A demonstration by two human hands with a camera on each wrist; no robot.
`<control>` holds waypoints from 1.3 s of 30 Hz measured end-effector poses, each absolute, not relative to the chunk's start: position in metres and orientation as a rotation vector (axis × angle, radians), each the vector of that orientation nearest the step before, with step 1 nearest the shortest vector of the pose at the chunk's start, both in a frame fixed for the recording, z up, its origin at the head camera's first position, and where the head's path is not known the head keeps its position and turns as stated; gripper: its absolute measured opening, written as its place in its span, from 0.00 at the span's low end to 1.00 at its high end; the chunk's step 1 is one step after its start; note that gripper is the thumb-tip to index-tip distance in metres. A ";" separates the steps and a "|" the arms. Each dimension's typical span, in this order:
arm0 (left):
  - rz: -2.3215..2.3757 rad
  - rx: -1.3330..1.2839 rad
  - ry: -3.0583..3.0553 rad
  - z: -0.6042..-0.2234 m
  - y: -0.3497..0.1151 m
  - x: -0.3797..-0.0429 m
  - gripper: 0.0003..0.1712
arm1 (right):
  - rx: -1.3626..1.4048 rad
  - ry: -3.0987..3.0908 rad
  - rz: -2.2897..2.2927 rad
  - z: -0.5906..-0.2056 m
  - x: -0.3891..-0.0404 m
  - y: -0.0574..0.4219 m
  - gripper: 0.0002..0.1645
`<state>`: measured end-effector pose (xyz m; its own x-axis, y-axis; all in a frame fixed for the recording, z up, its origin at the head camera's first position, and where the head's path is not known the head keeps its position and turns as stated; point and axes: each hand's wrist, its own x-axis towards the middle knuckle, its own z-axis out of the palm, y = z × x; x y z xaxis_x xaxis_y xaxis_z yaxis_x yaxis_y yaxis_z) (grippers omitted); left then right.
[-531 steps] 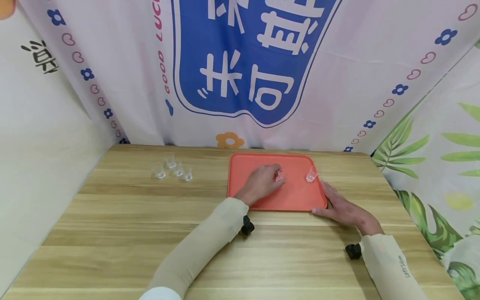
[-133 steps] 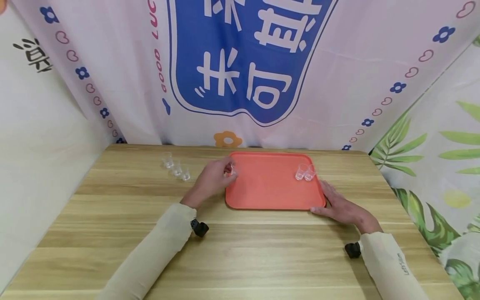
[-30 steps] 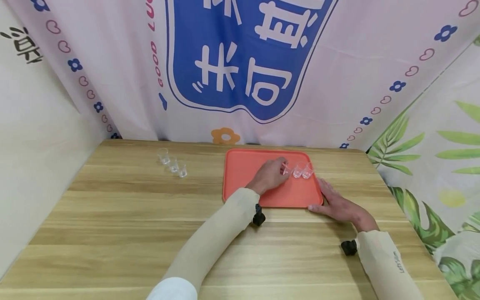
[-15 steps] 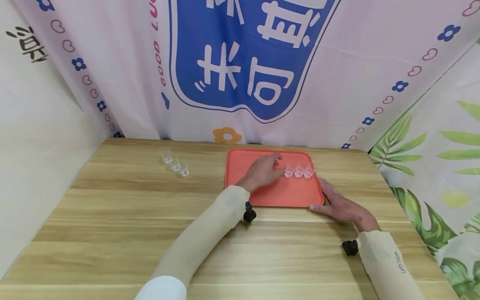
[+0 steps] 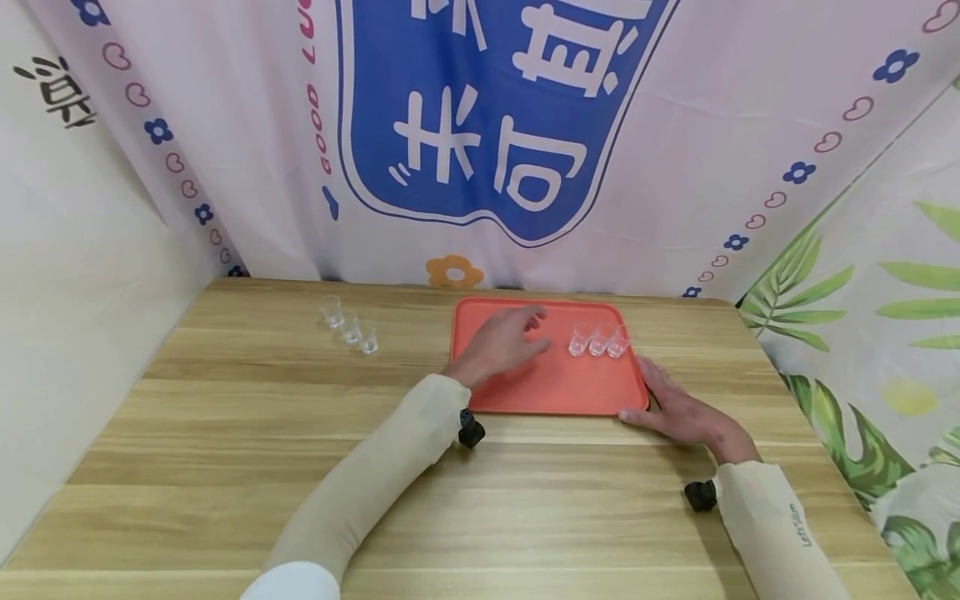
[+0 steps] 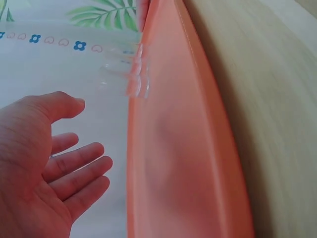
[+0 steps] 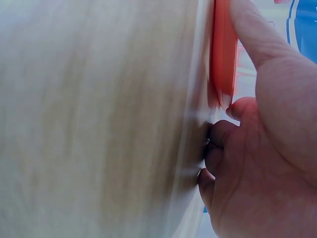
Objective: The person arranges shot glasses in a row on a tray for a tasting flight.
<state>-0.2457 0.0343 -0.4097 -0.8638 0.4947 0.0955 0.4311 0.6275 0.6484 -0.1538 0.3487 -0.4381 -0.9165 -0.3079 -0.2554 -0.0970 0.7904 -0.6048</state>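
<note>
Three small clear shot glasses stand side by side in a row near the right end of the red tray (image 5: 555, 392); the leftmost shot glass (image 5: 578, 342) is nearest my left hand. My left hand (image 5: 498, 346) hovers over the tray's left half, thumb and fingers spread apart with nothing between them. In the left wrist view the row of glasses (image 6: 137, 82) shows beyond the fingertips. My right hand (image 5: 681, 414) rests at the tray's near right corner, fingers along its right side and thumb at the front edge. The right wrist view shows the thumb beside the tray rim (image 7: 224, 59).
Three more shot glasses, the nearest glass (image 5: 367, 340) among them, stand in a slanting line at the back left of the wooden table (image 5: 300, 467). A printed cloth (image 5: 675, 167) hangs behind the table's back edge.
My left hand has let go of the third glass beside the other two and drawn back left. Earlier, one glass stood on the tray and several at the left. The right hand has stayed put.
</note>
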 end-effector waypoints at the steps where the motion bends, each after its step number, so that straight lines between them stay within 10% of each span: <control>1: 1.050 0.792 2.750 -0.408 0.032 -0.245 0.28 | -0.308 2.637 -0.871 -0.438 -0.154 0.349 0.66; 39: 0.985 0.725 2.945 -0.377 -0.092 -0.241 0.24 | -0.402 2.645 -0.946 -0.440 -0.151 0.351 0.66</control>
<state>-0.2412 -0.0916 -0.3774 -0.8955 0.4049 0.1846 0.4345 0.7059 0.5594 -0.1513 0.3509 -0.4400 -0.9148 -0.3581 -0.1867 -0.1586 0.7436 -0.6495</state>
